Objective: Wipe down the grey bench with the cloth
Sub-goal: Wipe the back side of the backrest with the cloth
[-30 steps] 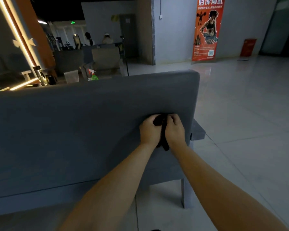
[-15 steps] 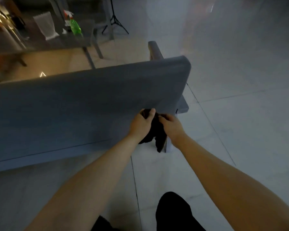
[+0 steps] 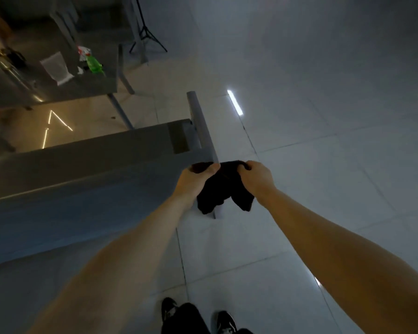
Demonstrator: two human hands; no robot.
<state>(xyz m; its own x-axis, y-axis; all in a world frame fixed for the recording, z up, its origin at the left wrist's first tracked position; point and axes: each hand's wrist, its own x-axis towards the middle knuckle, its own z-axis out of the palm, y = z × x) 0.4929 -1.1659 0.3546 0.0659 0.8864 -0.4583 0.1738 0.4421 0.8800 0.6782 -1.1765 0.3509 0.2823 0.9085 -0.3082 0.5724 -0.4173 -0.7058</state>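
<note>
- Grey bench [image 3: 82,189]: seen from behind and above, backrest filling the lower left.
- Cloth [image 3: 221,191]: black, bunched, at the bench's right end, with loose ends hanging towards the floor [image 3: 323,165].
- Left hand [image 3: 198,175]: fingers curled round one end of the cloth, at the backrest's top corner.
- Right hand [image 3: 256,177]: fist closed round the other end, just past the bench's end.
- Table [image 3: 82,90]: beyond the bench, bearing a green bottle [image 3: 94,65].
</note>
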